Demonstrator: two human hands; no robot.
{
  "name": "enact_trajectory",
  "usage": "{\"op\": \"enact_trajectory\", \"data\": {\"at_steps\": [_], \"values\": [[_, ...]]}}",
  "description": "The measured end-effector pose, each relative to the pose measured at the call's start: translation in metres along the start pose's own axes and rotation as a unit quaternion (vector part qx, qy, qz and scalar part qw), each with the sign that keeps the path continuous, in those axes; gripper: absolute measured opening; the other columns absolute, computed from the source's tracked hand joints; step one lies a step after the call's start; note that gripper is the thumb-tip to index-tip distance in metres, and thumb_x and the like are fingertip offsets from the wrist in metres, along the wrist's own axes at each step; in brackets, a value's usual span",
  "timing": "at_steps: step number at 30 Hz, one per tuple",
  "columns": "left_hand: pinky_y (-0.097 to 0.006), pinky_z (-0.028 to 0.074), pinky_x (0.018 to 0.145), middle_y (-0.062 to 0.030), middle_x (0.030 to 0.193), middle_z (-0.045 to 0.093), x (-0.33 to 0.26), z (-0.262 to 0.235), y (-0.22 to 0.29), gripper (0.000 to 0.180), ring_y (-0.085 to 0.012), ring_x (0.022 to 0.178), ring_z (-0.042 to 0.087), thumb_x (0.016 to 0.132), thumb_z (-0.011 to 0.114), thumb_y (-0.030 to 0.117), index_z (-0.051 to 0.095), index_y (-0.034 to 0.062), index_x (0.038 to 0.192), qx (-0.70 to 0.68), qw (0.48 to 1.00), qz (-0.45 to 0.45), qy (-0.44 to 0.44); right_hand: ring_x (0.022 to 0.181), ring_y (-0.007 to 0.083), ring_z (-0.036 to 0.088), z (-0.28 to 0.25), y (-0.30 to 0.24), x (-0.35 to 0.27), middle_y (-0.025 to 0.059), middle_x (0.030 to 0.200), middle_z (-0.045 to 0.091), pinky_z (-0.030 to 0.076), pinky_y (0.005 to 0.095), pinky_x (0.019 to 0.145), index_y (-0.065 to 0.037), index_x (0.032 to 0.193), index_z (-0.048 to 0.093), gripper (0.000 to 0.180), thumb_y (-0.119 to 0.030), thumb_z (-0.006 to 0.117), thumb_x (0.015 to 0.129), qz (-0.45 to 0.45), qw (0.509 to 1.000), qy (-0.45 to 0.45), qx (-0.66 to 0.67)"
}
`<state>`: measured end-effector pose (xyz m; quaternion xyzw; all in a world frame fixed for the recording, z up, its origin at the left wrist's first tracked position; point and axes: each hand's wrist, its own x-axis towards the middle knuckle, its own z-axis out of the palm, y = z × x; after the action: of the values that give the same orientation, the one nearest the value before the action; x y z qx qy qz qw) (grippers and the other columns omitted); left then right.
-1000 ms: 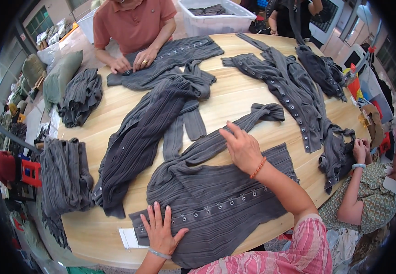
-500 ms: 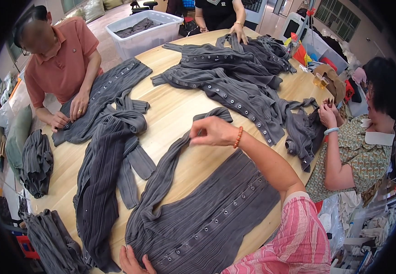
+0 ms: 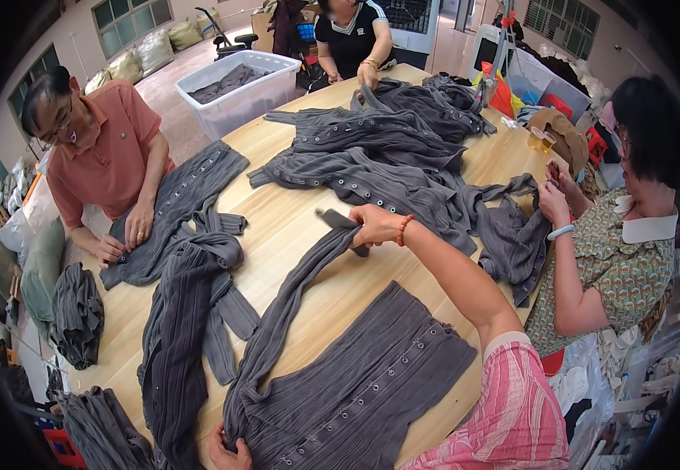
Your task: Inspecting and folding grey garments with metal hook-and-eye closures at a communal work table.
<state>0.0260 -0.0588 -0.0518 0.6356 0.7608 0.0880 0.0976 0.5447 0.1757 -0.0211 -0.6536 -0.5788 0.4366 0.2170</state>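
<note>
A dark grey ribbed cardigan (image 3: 340, 376) lies spread before me, a row of metal ring-like fasteners running along its front edge. My right hand (image 3: 375, 225), wearing an orange bead bracelet, is closed around the cuff end of its long sleeve (image 3: 289, 274) and holds it up off the table, stretched away from the body. At the lower edge, my left hand (image 3: 229, 453) grips the near left part of the same cardigan between thumb and fingers; part of that hand is out of the picture. Left of it lies another dark grey cardigan (image 3: 175, 345), bunched lengthwise.
The round wooden table (image 3: 277, 207) bears more grey cardigans (image 3: 371, 149) piled at the far side. Co-workers sit left, right and opposite, hands on garments or small items. A clear plastic bin (image 3: 238, 110) stands beyond the table. Amber cups (image 3: 541, 141) stand at the right.
My right hand has gone from hovering over the sleeve to holding its cuff end, raised. My left hand's fingers have closed on the cardigan. The view has tilted up slightly.
</note>
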Motion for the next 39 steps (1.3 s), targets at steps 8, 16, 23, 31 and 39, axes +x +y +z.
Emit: {"op": "enact_trajectory", "data": {"at_steps": [8,16,23,31,39], "values": [[-0.039,0.053,0.073,-0.0181,0.089,0.070,0.003,-0.002,-0.014,0.040,-0.0324,0.080,0.067,0.078,0.076,0.014,0.067,0.0034,0.114,-0.142,0.983,0.117,-0.027,0.069,0.0090,0.066,-0.024,-0.014,-0.071,-0.0014,0.085,0.068,0.054,0.0235,0.057,-0.010,0.106,0.063,0.026,-0.032,0.069,0.093,0.017,0.967,-0.047,0.250],[-0.035,0.038,0.070,-0.0135,0.081,0.041,-0.007,0.004,0.015,0.021,-0.0297,0.076,0.044,0.063,0.048,-0.004,0.042,0.0008,0.082,-0.261,0.948,0.128,0.126,0.072,0.0051,0.060,-0.090,-0.044,-0.097,-0.0016,0.087,0.066,0.053,0.0227,0.064,-0.007,0.096,0.066,0.013,-0.019,0.061,0.098,-0.272,0.827,0.333,0.361],[-0.041,0.040,0.078,-0.0161,0.087,0.051,-0.022,-0.004,0.019,0.032,-0.0359,0.086,0.049,0.052,0.046,-0.010,0.048,0.0034,0.081,-0.160,0.954,0.207,0.147,0.083,0.0088,0.067,-0.108,-0.025,-0.111,-0.0006,0.095,0.068,0.057,0.0281,0.069,-0.009,0.108,0.066,0.019,-0.024,0.059,0.099,-0.171,0.874,0.307,0.337],[-0.042,0.039,0.080,-0.0121,0.092,0.055,-0.030,-0.006,0.035,0.025,-0.0332,0.091,0.051,0.057,0.057,-0.010,0.057,0.0058,0.077,-0.074,0.956,0.259,0.112,0.070,0.0073,0.066,-0.111,0.029,-0.147,-0.0048,0.087,0.071,0.052,0.0250,0.056,-0.016,0.103,0.068,0.013,-0.027,0.063,0.097,-0.150,0.804,0.412,0.402],[-0.042,0.039,0.084,-0.0126,0.095,0.056,-0.034,-0.004,0.026,0.029,-0.0330,0.095,0.052,0.057,0.057,-0.010,0.060,0.0055,0.080,-0.093,0.961,0.243,0.092,0.074,0.0073,0.068,-0.113,-0.007,-0.173,0.0001,0.090,0.073,0.055,0.0238,0.057,-0.009,0.110,0.070,0.019,-0.018,0.069,0.093,-0.220,0.774,0.479,0.351]]}}
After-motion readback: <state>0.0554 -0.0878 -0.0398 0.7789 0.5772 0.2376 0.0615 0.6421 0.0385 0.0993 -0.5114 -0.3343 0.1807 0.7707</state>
